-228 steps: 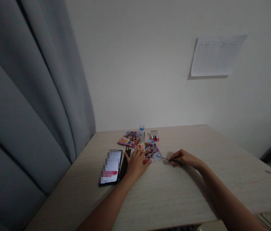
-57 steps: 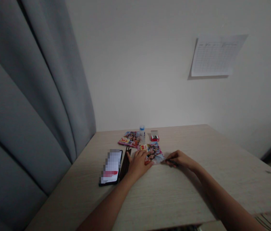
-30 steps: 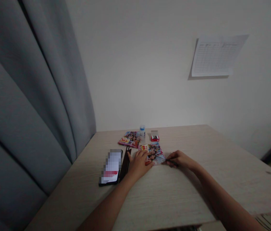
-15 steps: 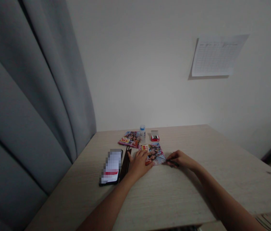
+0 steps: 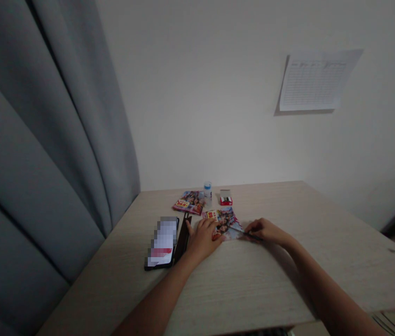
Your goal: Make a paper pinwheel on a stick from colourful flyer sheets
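Observation:
A colourful printed leaflet [image 5: 222,219] lies flat on the table between my hands. My left hand [image 5: 202,238] rests on its left side, fingers stretched out and pressing down, the thumb beside a dark brown strip [image 5: 183,237]. My right hand [image 5: 262,229] is closed round a thin dark pointed tool [image 5: 248,234] at the leaflet's right edge. The tool's slender grey tip reaches left over the print; its exact kind is too small to tell. Fingers hide part of the tool's handle.
A phone [image 5: 164,242] with a blurred screen lies left of the dark strip. Behind stand a second printed leaflet or stack [image 5: 189,202], a clear bottle with a blue band [image 5: 208,193] and a small open red box [image 5: 226,199]. A curtain [image 5: 78,116] hangs at the left.
My right hand has shifted very slightly to the right with the tool, and more of the tool's tip and shaft shows over the leaflet. My left hand stays in place.

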Available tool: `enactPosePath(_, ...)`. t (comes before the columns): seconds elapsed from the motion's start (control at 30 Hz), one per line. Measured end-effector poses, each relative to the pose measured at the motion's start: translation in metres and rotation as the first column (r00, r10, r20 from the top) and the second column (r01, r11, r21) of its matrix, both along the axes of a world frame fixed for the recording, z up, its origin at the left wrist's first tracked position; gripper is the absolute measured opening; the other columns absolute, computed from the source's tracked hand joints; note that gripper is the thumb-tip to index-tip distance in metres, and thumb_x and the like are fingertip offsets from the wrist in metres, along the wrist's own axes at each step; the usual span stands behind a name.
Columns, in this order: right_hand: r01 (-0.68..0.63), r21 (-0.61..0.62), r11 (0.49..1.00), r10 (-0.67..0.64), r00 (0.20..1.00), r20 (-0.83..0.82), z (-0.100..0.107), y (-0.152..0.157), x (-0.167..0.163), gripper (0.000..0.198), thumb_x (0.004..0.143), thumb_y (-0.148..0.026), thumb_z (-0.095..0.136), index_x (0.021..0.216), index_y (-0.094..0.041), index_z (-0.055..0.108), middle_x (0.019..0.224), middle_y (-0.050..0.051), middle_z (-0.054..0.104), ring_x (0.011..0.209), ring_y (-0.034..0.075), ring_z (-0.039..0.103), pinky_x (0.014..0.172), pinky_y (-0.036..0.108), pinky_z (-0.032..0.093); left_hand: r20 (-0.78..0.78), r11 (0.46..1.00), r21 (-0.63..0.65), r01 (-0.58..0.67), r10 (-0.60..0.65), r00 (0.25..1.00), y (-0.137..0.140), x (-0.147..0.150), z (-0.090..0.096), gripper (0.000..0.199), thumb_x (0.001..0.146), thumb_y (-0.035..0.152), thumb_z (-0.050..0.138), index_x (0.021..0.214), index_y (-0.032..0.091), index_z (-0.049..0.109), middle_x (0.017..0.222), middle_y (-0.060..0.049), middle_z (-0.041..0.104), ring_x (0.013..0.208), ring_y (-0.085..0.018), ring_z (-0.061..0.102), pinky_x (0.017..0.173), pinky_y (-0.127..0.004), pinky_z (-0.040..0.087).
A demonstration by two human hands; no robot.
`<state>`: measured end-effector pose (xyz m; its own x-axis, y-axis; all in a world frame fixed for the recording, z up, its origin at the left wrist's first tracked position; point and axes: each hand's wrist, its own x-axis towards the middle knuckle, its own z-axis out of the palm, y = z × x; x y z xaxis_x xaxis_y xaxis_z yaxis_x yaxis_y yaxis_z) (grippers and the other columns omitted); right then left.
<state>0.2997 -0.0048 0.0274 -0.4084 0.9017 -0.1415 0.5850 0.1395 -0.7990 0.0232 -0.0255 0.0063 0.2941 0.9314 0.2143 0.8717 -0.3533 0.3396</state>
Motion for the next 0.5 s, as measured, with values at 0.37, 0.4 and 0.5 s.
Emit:
enactPosePath(0.37,-0.089,-0.001,0.996,0.088,0.988,-0.126,0.009,-0.003,0.02,0.026,0.071,-0.028,0.066,0.09,-0.016,0.08,0.08,0.007,0.075,0.069,0.019,0.061,0.063,0.029,0.046,-0.048,0.995,-0.055,-0.083,0.08,0.996,-0.005,-0.003,0.012,0.047,0.087,0.05,0.063,0.133,0.043,0.061,0.151,-0.006,0.047,0.143,-0.038,0.033,0.114,-0.076,0.001)
enactPosePath(0.4,-0.094,0.0,0.996,0.093,0.985,-0.144,0.012,-0.004,0.021,0.027,0.073,-0.03,0.066,0.091,-0.016,0.079,0.08,0.008,0.075,0.069,0.019,0.06,0.062,0.029,0.046,-0.049,0.994,-0.055,-0.091,0.089,0.995,-0.006,-0.003,0.013,0.047,0.087,0.05,0.063,0.134,0.044,0.061,0.151,-0.006,0.047,0.143,-0.038,0.033,0.113,-0.077,0.001)
enactPosePath(0.5,-0.089,-0.001,0.996,0.087,0.976,-0.199,0.019,-0.009,0.021,0.031,0.073,-0.031,0.061,0.095,-0.015,0.078,0.079,0.007,0.073,0.069,0.018,0.06,0.063,0.029,0.046,-0.049,0.994,-0.047,-0.095,0.092,0.995,-0.008,-0.004,0.015,0.046,0.088,0.049,0.061,0.134,0.044,0.06,0.146,-0.008,0.05,0.141,-0.038,0.036,0.111,-0.079,0.0)
